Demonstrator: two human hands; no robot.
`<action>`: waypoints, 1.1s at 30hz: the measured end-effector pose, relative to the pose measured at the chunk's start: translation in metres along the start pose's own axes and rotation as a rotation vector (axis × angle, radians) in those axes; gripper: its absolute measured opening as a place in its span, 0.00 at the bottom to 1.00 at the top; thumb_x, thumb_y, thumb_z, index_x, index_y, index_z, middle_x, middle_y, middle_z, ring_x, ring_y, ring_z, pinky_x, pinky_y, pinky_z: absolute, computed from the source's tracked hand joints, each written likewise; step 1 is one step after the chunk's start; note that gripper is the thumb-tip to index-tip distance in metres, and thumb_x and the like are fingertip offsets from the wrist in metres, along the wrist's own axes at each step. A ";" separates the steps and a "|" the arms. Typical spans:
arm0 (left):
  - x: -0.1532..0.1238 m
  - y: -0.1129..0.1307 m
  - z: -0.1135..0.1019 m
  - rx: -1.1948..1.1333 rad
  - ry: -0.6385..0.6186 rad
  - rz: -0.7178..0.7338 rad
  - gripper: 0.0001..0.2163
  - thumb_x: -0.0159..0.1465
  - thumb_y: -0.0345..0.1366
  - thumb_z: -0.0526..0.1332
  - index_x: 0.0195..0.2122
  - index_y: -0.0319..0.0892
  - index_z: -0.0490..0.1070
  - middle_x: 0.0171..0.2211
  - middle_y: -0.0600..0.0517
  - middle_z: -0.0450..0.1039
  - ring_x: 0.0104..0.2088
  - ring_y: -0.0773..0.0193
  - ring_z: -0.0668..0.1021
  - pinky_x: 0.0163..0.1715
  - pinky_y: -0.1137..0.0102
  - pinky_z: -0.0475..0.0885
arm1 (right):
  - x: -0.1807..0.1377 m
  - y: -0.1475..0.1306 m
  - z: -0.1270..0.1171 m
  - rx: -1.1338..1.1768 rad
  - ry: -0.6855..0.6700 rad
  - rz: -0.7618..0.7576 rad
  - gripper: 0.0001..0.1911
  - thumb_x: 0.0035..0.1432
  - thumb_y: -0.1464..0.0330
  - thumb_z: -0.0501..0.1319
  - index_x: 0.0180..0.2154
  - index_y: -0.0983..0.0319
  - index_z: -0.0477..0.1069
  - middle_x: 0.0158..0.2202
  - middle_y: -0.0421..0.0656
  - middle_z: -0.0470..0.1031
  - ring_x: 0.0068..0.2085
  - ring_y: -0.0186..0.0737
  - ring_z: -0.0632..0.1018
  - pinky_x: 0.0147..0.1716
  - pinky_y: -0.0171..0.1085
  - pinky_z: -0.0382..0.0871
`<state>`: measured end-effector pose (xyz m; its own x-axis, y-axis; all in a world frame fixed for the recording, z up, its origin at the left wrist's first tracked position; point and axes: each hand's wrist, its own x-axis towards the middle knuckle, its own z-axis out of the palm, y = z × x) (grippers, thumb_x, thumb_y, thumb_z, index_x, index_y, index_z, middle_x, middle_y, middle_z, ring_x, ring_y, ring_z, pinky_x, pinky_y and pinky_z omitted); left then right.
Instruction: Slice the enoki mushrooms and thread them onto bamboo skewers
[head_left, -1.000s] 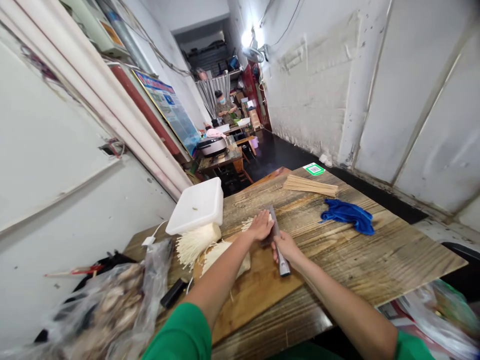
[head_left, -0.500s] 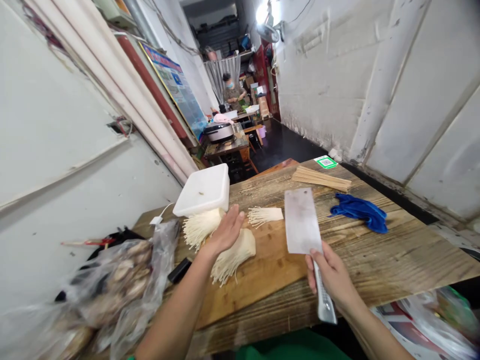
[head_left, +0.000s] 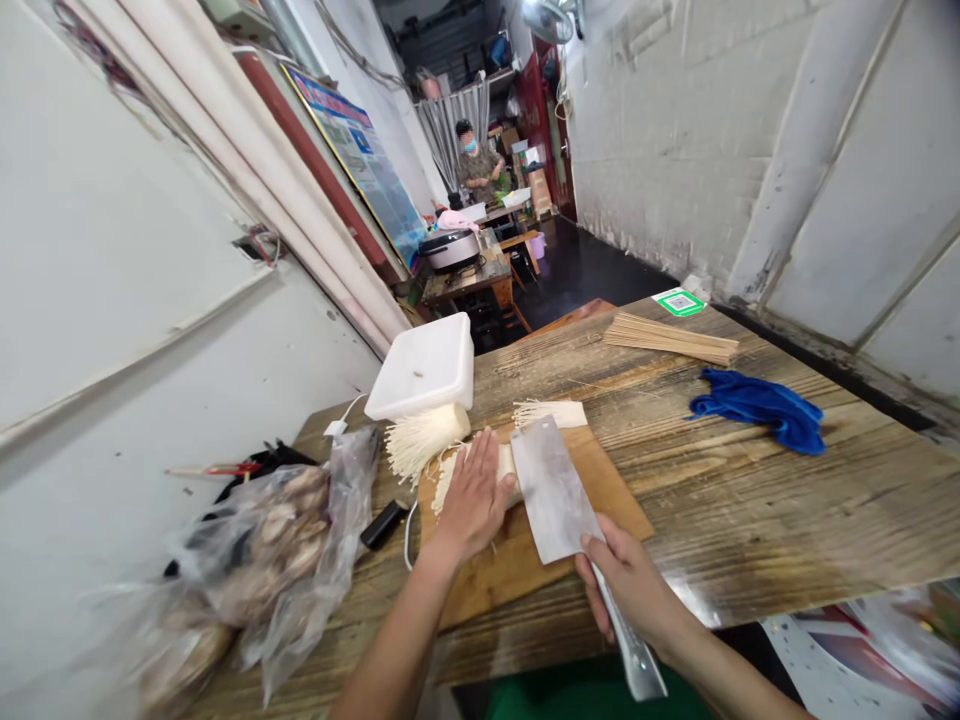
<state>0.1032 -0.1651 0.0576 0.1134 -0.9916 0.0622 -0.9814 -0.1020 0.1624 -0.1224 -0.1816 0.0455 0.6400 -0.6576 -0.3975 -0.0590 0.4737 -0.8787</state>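
My left hand (head_left: 475, 495) lies flat, fingers stretched, on a bundle of enoki mushrooms (head_left: 504, 461) on the wooden cutting board (head_left: 600, 480). My right hand (head_left: 628, 585) grips the metal handle of a cleaver (head_left: 553, 490), whose broad blade lies almost flat over the board just right of my left hand. A second enoki bundle (head_left: 424, 438) lies at the board's left edge and a small cut bunch (head_left: 551, 413) at its far edge.
A white foam box (head_left: 424, 364) stands behind the mushrooms. Plastic bags of mushrooms (head_left: 262, 545) sit at the left, a blue cloth (head_left: 757, 407) and bamboo skewers (head_left: 670, 338) at the right of the wooden table (head_left: 787, 500). A person (head_left: 480, 165) stands far down the corridor.
My left hand came down flat onto the enoki bundle. The cleaver swung left and lower, next to that hand. The camera view drifted, shifting the table rightward.
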 end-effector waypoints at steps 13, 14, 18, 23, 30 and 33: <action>0.000 -0.003 0.006 -0.056 -0.018 0.026 0.31 0.70 0.49 0.35 0.68 0.33 0.37 0.70 0.40 0.37 0.69 0.59 0.41 0.67 0.54 0.41 | -0.007 0.006 0.009 -0.051 -0.008 0.016 0.19 0.55 0.49 0.48 0.30 0.58 0.52 0.17 0.28 0.59 0.11 0.26 0.62 0.07 0.26 0.54; 0.000 -0.003 0.006 -0.057 -0.023 0.024 0.31 0.70 0.49 0.34 0.68 0.32 0.37 0.70 0.40 0.37 0.69 0.59 0.40 0.67 0.54 0.41 | -0.007 0.008 0.010 -0.051 -0.004 0.013 0.19 0.55 0.49 0.48 0.30 0.58 0.52 0.16 0.28 0.59 0.11 0.26 0.62 0.07 0.26 0.54; 0.000 -0.005 0.008 -0.056 -0.016 0.034 0.32 0.70 0.49 0.35 0.68 0.32 0.38 0.70 0.40 0.37 0.69 0.58 0.41 0.67 0.53 0.41 | -0.010 0.011 0.014 -0.049 0.009 0.014 0.20 0.56 0.48 0.48 0.30 0.58 0.53 0.17 0.29 0.60 0.10 0.26 0.61 0.08 0.27 0.54; 0.000 -0.007 0.010 -0.063 0.005 0.040 0.30 0.70 0.48 0.37 0.68 0.35 0.39 0.70 0.41 0.39 0.69 0.57 0.43 0.67 0.52 0.44 | -0.011 0.008 0.015 -0.048 0.016 0.005 0.21 0.54 0.47 0.47 0.30 0.58 0.52 0.17 0.29 0.60 0.11 0.25 0.61 0.08 0.27 0.54; -0.001 -0.006 0.008 -0.079 -0.014 0.041 0.30 0.70 0.48 0.38 0.69 0.36 0.37 0.70 0.42 0.38 0.69 0.58 0.41 0.67 0.52 0.42 | -0.009 0.011 0.012 -0.058 -0.007 0.020 0.22 0.53 0.45 0.47 0.30 0.58 0.51 0.15 0.28 0.58 0.11 0.26 0.61 0.08 0.26 0.53; -0.001 -0.005 0.007 -0.081 -0.018 0.037 0.30 0.71 0.48 0.38 0.69 0.36 0.38 0.70 0.42 0.38 0.69 0.58 0.41 0.67 0.52 0.41 | -0.009 0.014 0.011 -0.062 -0.017 0.018 0.23 0.53 0.45 0.47 0.31 0.58 0.52 0.15 0.28 0.58 0.11 0.26 0.62 0.08 0.26 0.54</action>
<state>0.1072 -0.1641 0.0495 0.0741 -0.9959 0.0524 -0.9692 -0.0595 0.2390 -0.1210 -0.1627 0.0391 0.6513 -0.6392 -0.4090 -0.1175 0.4475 -0.8865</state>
